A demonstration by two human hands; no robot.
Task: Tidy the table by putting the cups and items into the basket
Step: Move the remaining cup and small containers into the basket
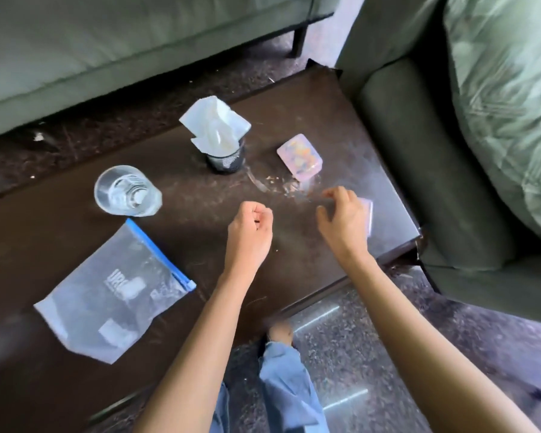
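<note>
Worktop: dark, scuffed, crumbs near the far right. No basket is visible in this view, so the destination cannot be confirmed.

Items awaiting removal: a clear plastic cup at far left, upright, mouth up; a dark mesh cup at far centre, upright, with white tissue standing out of it; a pink card pack lying flat beyond the right hand, long axis running from far left to near right; a zip bag flat at near left, blue seal edge on its right side, long axis diagonal.

Left hand: curled into a loose fist above the middle of the worktop; whether it encloses anything cannot be told.

Right hand: fingers bent downward, partly spread, lowered over a second pink flat item at the right edge. Contact is not clear; grip not confirmed.

Assessment: a pickup at the right edge appears to be in hand. The next move calls for closing on the flat item's edges, since it lies flush, then locating the basket.
</note>
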